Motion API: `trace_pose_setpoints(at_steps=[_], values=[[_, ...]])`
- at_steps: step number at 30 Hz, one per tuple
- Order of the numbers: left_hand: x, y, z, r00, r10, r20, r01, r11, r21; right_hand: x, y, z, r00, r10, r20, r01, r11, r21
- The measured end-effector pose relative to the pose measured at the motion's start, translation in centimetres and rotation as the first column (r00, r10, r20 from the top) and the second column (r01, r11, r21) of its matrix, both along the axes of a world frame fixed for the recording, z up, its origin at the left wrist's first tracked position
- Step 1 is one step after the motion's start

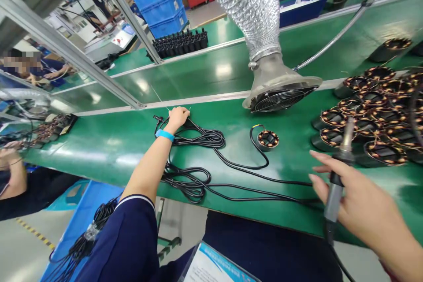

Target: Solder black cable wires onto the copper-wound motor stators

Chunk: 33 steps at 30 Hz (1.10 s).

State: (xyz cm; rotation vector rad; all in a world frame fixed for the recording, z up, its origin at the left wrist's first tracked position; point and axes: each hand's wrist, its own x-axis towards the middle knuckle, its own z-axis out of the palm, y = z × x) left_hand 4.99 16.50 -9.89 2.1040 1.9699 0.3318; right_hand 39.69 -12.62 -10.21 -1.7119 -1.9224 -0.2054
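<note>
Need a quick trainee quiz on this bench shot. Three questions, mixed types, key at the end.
1. Which tool is in the right hand?
A) screwdriver
B) soldering iron
C) pliers

2. True or false: the left hand is at the black cables.

3. In the picture, where does the lone stator sit relative to the stator group?

Key: 1. B. 2. True. 3. To the left of the group, apart from it.
</note>
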Motion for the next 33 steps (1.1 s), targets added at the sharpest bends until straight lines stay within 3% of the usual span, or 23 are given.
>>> trace_pose_setpoints(at_steps=[3, 6, 8, 10, 12, 15, 18, 21, 23, 26, 30, 33], values=[[-0.6, -0.3, 1.1, 0.994, -0.069, 0.080, 0.065, 0.996, 0.056, -2.9, 1.7, -0.3, 0.983, -0.083, -0.161, 0.057, 0.985, -0.161], [-1.4, -3.1, 2.9, 0.975, -0.192, 0.113, 0.181, 0.978, 0.107, -5.0, 3.1, -1.4, 0.914, -0.213, -0.347, 0.115, 0.953, -0.282], [-1.7, -5.7, 3.7, 0.898, -0.440, -0.007, 0.440, 0.896, 0.058, -6.0, 4.1, -2.1, 0.852, -0.262, -0.452, 0.129, 0.944, -0.304], [-1.5, -7.9, 4.0, 0.769, -0.606, -0.204, 0.598, 0.794, -0.109, -6.7, 5.1, -2.5, 0.811, -0.243, -0.533, 0.099, 0.954, -0.284], [-0.9, -8.9, 4.0, 0.670, -0.654, -0.352, 0.605, 0.755, -0.253, -7.3, 6.0, -2.9, 0.787, -0.147, -0.600, -0.003, 0.970, -0.241], [0.1, -8.3, 3.5, 0.598, -0.678, -0.428, 0.583, 0.734, -0.349, -7.7, 6.8, -3.1, 0.779, 0.003, -0.627, -0.136, 0.977, -0.165], [0.4, -7.3, 3.0, 0.562, -0.715, -0.416, 0.593, 0.699, -0.401, -6.5, 6.4, -2.7, 0.867, -0.020, -0.498, -0.033, 0.995, -0.097], [-0.7, -7.3, 2.7, 0.585, -0.680, -0.442, 0.562, 0.733, -0.384, -3.3, 5.3, -1.4, 0.925, -0.221, -0.309, 0.196, 0.974, -0.110], [-2.3, -7.7, 2.4, 0.638, -0.618, -0.459, 0.510, 0.786, -0.349, -0.9, 4.9, -0.5, 0.911, -0.397, -0.111, 0.374, 0.909, -0.184], [-4.7, -8.2, 2.3, 0.736, -0.500, -0.456, 0.403, 0.866, -0.297, 1.7, 4.9, 0.2, 0.873, -0.474, 0.111, 0.486, 0.835, -0.257], [-5.4, -9.2, 3.7, 0.877, -0.241, -0.415, 0.202, 0.970, -0.135, 3.0, 5.1, -0.7, 0.958, -0.239, 0.159, 0.268, 0.944, -0.194], [-3.1, -11.0, 5.3, 0.981, -0.076, -0.181, 0.066, 0.996, -0.058, 3.7, 4.7, -1.8, 0.990, -0.026, 0.139, 0.047, 0.988, -0.150]])
